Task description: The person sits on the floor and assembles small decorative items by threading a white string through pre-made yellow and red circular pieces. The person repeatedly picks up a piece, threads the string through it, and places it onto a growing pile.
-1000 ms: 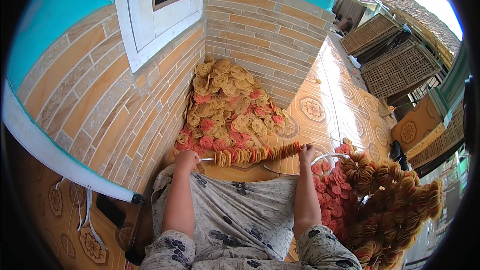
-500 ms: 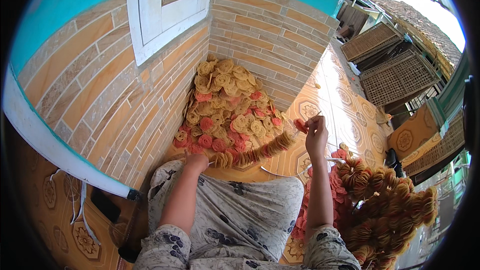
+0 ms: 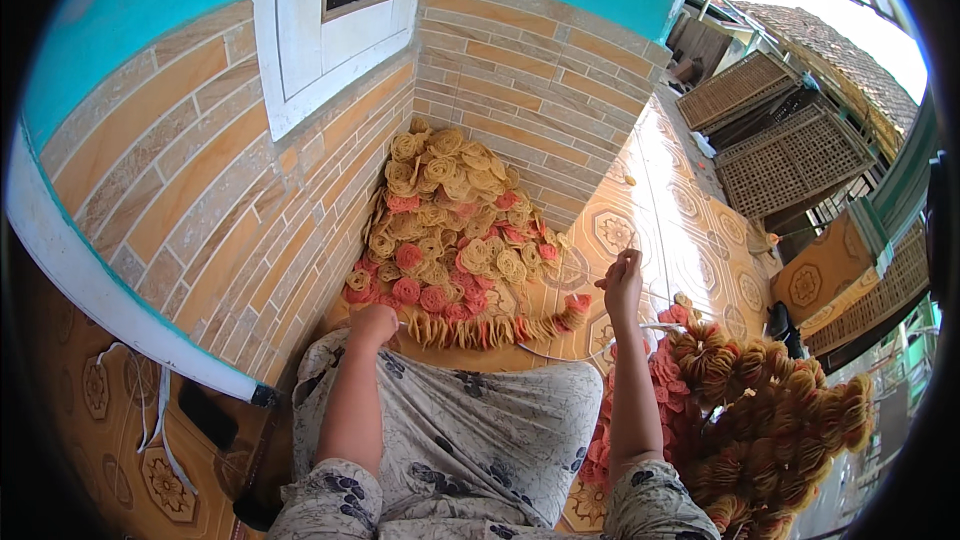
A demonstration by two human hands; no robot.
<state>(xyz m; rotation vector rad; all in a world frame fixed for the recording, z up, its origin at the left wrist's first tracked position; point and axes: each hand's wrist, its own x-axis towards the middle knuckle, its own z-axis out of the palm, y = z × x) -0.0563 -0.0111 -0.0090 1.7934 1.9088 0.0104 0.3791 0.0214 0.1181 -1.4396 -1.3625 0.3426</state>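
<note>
My left hand [image 3: 372, 325] is closed on the left end of a garland [image 3: 490, 331] of thin tan and coral rosettes packed side by side on a cord. The garland hangs low over the floor in front of my lap, curving up at its right end, where a coral piece sits. To the right, my right hand [image 3: 623, 280] is raised with its fingers pinched together; a thin needle-like sliver stands up from the fingertips. Any thread between this hand and the garland is too fine to make out. Behind the garland lies a heap of loose rosettes [image 3: 440, 215], tan and coral.
Bundled tan and red garlands [image 3: 780, 420] lie at my right, beside coral rosettes [image 3: 668, 370]. A tiled stone wall [image 3: 330, 210] borders the heap. Woven bamboo panels [image 3: 795, 165] lean at the far right. On the left floor are a dark flat object [image 3: 208, 415] and white straps [image 3: 163, 420].
The coral piece at my right fingers is now at the garland's right end. The garland has dropped lower and straightened. My right hand has shifted slightly left and down.
</note>
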